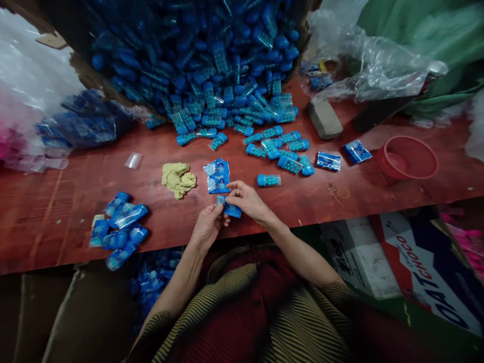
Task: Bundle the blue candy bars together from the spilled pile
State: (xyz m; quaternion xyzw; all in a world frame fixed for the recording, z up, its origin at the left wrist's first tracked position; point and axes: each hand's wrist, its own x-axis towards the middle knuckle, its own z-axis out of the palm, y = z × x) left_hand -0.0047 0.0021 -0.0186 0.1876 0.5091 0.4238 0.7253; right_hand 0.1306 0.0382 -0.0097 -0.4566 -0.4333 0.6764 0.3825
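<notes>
- Cluster of glossy blue-wrapped packets (126, 217): lies on the table (295, 206), to the left of the left hand.
- Crumpled yellow-green lump, apparently cloth (178, 180): lies beyond the left hand and slightly left; appears soft.
- Left hand (210, 223): thumb and fingers pinch the left end of a small, flat, shiny blue printed piece, apparently plastic film (233, 210).
- Flat blue printed pieces, partly overlapping (218, 184): lie just beyond both hands.
- Held piece: sits between the hands, near the table's front edge. Judged very light, thin, pliable and somewhat slippery; likely to crease under hard pressure. Best hold: a light fingertip pinch at the edges or ends.
- Right hand (247, 201): fingers bent over the piece's upper side; whether they grip or merely touch cannot be told.
- Clear bottle with blue cap and blue beads (268, 180): lies on its side, beyond and right of the right hand. Judged light, rigid and smooth; best held around its body.
</notes>
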